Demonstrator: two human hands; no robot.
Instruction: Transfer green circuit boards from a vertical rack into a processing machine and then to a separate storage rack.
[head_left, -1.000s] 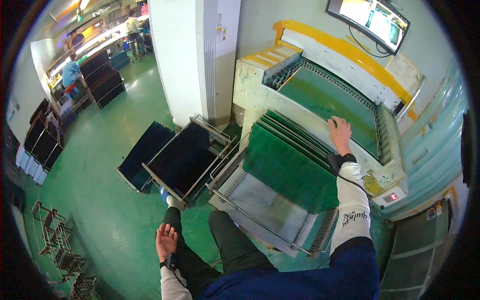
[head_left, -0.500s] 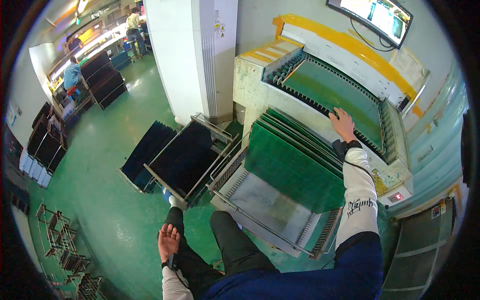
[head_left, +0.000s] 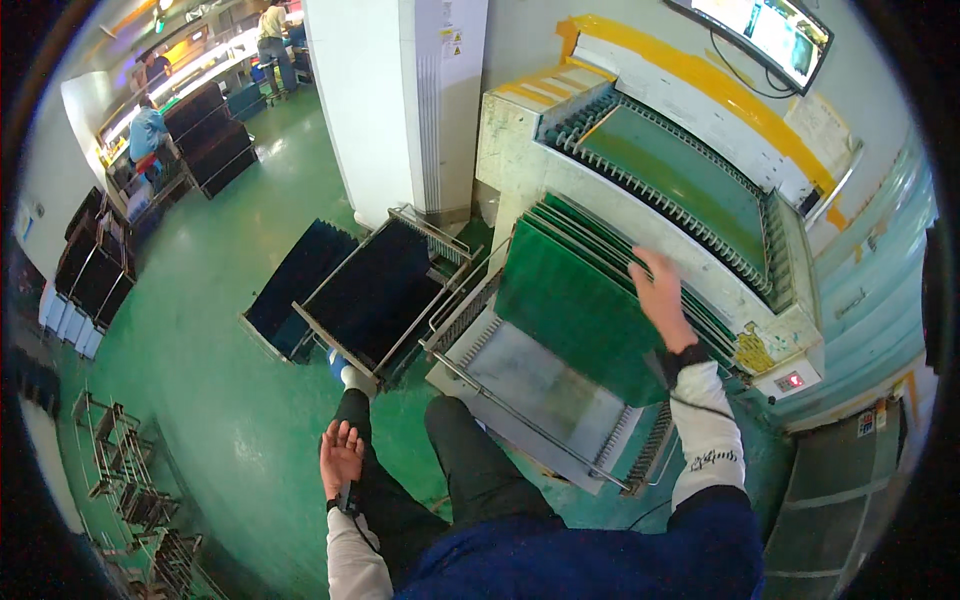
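My right hand (head_left: 662, 298) is over the upper edge of the front green panel (head_left: 570, 290), fingers apart and slightly bent. Whether its fingertips touch the panel I cannot tell. Several such green panels lean one behind another in a metal rack (head_left: 520, 415) with toothed side rails. Behind the rack, another flat green panel (head_left: 670, 170) lies on the roller bed of a pale machine (head_left: 510, 140). My left hand (head_left: 342, 460) hangs palm up beside my left leg, holding nothing, its fingers loosely apart.
Left of the rack stand a second rack with dark panels (head_left: 375, 290) and a dark slab-like stack (head_left: 300, 285). A white pillar (head_left: 365, 110) rises behind them. A screen (head_left: 765, 35) hangs above the machine. Bare metal racks (head_left: 125, 460) stand at lower left; people (head_left: 148, 130) work far off.
My right hand has drawn back from the machine's roller edge, down and left to the top of the green panels. My left hand has hardly moved. The view has shifted slightly.
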